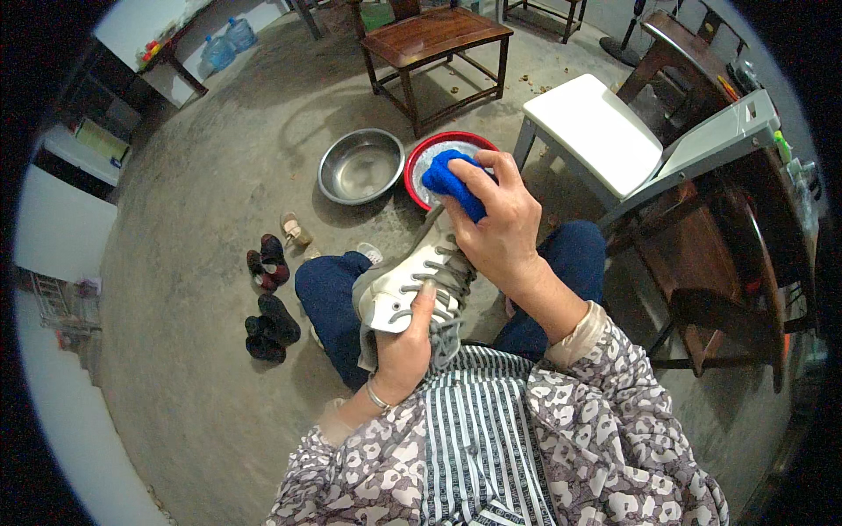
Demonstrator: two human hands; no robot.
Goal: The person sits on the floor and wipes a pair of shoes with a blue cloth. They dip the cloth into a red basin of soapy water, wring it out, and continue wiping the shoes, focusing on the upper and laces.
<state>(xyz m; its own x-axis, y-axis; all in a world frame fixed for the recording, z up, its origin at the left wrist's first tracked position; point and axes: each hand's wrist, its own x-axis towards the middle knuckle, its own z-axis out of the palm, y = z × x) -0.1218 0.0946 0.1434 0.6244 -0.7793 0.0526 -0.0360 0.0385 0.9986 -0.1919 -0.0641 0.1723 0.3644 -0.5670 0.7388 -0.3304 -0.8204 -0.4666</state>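
A white lace-up shoe (388, 292) with grey laces lies across my lap area, its toe pointing up and away from me. My left hand (408, 342) grips it near the ankle opening, thumb on the laces. In my right hand (496, 220) is a bunched blue cloth (460, 184), held at the toe end of the shoe; whether it touches the shoe is hard to tell. Just beyond the cloth, a red-rimmed basin (413, 158) with whitish, sudsy contents stands on the floor, partly hidden by my right hand. A metal basin (329, 187) stands to its left.
Dark shoes (273, 329) and a beige shoe (295, 230) are on the concrete floor at the left. A wooden chair (437, 36) stands beyond the basins. To the right are a white-seated chair (592, 125) and dark wooden furniture (710, 263).
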